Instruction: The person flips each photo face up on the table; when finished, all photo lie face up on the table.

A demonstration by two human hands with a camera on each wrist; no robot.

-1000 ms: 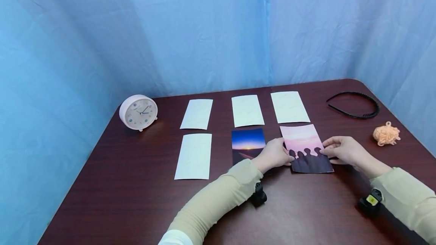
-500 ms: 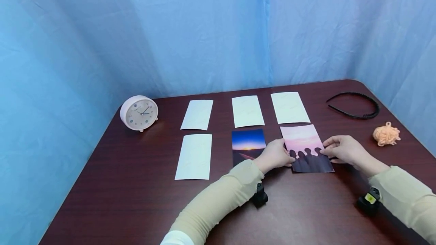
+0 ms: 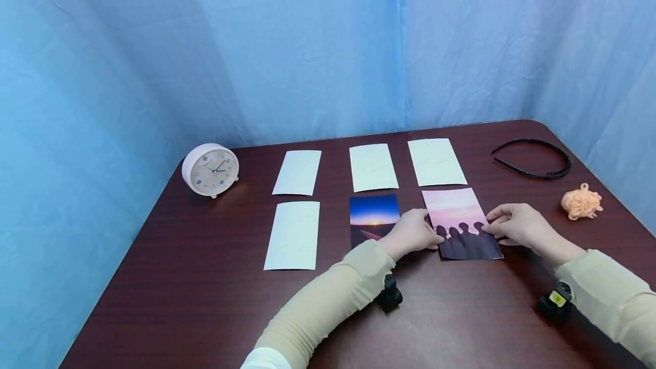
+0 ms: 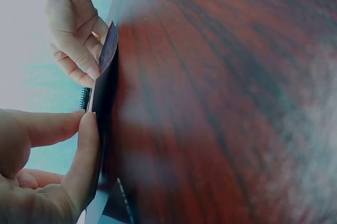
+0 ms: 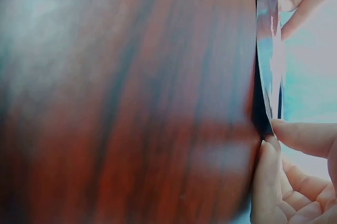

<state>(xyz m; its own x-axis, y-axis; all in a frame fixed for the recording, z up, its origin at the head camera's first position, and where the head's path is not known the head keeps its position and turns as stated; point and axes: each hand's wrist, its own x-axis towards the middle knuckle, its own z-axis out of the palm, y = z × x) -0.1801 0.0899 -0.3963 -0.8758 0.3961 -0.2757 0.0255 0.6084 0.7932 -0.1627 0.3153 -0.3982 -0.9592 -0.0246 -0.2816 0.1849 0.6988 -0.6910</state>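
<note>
Between left hand (image 3: 413, 233) and right hand (image 3: 521, 226), each pinching a side edge, the pink photo (image 3: 457, 212) bows; squeezing harder could crease it, or an uneven release might leave it lying skewed

The table (image 3: 435, 323) looks like dark red-brown wood, smooth and a bit shiny, with pale patches of light on it. In the wrist views, dark streaks run through the red. The pink photo (image 3: 463, 218) looks like thin, smooth paper, and it looks shiny in the right wrist view. The sunset photo (image 3: 374, 212) looks like smooth paper too. The white cards (image 3: 371, 167) look like plain, dull paper. The curtain (image 3: 307, 44) is thin blue cloth with soft wrinkles. The sleeves (image 3: 328, 295) are dull, creased cloth. The yarn (image 3: 582, 203) looks soft and loopy. The headband (image 3: 556, 175) looks like hard black plastic with bumps. The alarm clock (image 3: 211, 170) has a smooth case.
</note>
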